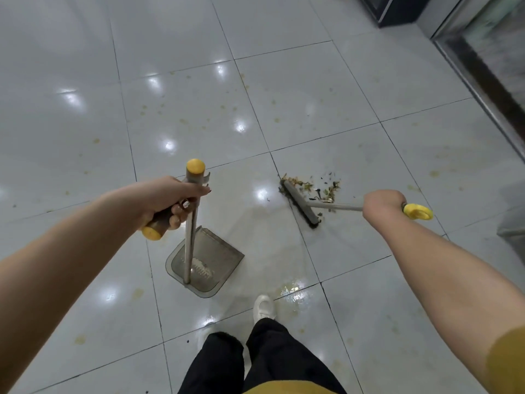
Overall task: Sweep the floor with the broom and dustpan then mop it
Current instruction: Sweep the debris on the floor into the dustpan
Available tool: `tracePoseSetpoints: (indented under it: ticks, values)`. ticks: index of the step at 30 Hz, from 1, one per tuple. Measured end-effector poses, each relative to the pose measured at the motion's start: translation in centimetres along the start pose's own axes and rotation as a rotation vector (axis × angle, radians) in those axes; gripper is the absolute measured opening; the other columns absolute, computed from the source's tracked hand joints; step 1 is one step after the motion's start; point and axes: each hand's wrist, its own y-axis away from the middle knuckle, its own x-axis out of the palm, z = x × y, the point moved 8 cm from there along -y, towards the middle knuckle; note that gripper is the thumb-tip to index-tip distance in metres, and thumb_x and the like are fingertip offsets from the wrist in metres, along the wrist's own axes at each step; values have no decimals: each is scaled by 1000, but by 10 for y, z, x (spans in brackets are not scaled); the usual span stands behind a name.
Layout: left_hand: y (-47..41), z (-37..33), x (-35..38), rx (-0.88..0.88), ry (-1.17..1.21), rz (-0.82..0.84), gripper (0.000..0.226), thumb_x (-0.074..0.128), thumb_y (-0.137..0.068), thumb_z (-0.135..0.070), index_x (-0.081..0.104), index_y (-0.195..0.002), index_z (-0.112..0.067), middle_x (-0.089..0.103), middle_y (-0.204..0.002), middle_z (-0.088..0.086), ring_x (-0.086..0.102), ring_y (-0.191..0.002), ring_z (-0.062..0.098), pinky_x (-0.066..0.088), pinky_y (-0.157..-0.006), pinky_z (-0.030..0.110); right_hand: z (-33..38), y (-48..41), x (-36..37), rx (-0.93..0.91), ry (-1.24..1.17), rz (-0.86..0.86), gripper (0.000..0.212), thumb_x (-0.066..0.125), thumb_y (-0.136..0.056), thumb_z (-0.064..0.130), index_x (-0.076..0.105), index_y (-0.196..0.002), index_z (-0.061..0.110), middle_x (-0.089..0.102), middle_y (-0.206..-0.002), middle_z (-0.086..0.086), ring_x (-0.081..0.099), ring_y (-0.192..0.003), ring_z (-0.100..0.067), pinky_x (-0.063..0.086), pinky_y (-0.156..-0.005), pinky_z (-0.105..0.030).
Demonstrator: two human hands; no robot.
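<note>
The floor tiles (298,95) are glossy pale grey with dark joints and yellowish stains, the grey broom (301,204) and smoky-grey dustpan (218,257) have yellow caps, and the trousers (255,362) are black.

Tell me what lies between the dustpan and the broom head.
Head view: only bare glossy tile between dustpan and broom head; the debris sits beyond it.
</note>
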Motion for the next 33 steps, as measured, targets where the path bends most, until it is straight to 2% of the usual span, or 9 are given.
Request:
tracePoseSetpoints:
  ticks: [5, 7, 11, 15, 19, 22, 26, 33]
  values:
    - [-13, -42, 8, 3, 30, 13, 29, 62, -90, -27, 45, -74, -8, 36, -43, -1, 30, -29, 6, 29, -28, 15, -41, -18, 0, 41, -248, 4, 21, 51, -92, 32, 63, -105, 21, 64, -108, 0, 61, -101, -22, 41, -75, -26]
    - [-18, -60, 12, 5, 29, 25, 29, 60, -90, -26, 45, -74, -8, 36, -40, -2, 30, -28, 5, 28, -27, 15, -41, -24, -3, 33, -346, 35, 18, 51, -92, 37, 59, -96, 21, 61, -97, 0, 60, -93, -22, 42, -77, -26]
    - [-29, -94, 10, 14, 39, 47, 27, 61, -90, -27, 44, -76, -11, 36, -39, -4, 29, -27, 5, 27, -28, 13, -9, -36, -17, -23, -490, 97, 17, 50, -91, 37, 54, -89, 20, 60, -93, -1, 64, -97, -21, 42, -76, -27]
    - [-48, -133, -3, 36, 6, 79, 30, 61, -89, -29, 42, -72, -14, 34, -41, -4, 28, -28, 5, 26, -28, 12, 33, -56, -35, -39, -573, 191, 20, 48, -89, 32, 62, -95, 19, 62, -89, 1, 62, -81, -21, 42, -68, -23]
    - [-70, -166, -2, 46, -54, 146, 34, 62, -89, -29, 40, -68, -13, 34, -42, -3, 28, -29, 5, 27, -29, 13, 48, -74, -52, 21, -559, 244, 23, 50, -90, 27, 64, -105, 17, 59, -93, 0, 58, -87, -20, 45, -74, -24]
    - [-86, -191, -3, 42, -93, 157, 35, 62, -89, -29, 40, -68, -13, 35, -42, -4, 28, -29, 5, 27, -30, 13, 36, -86, -53, 72, -549, 295, 24, 55, -89, 27, 62, -111, 18, 61, -107, -1, 59, -103, -21, 46, -81, -27]
    - [-99, -218, -2, 63, -159, 164, 35, 62, -89, -28, 40, -67, -12, 35, -43, -3, 29, -29, 6, 28, -30, 13, -1, -94, -44, 148, -528, 325, 28, 48, -93, 25, 61, -117, 19, 59, -122, 0, 56, -111, -20, 42, -80, -29]
    - [-112, -262, 11, 77, -230, 152, 36, 63, -88, -28, 40, -66, -12, 34, -42, -3, 28, -28, 6, 27, -30, 12, -42, -112, -44, 194, -493, 326, 30, 46, -91, 19, 61, -117, 19, 59, -122, 0, 57, -111, -20, 39, -77, -27]
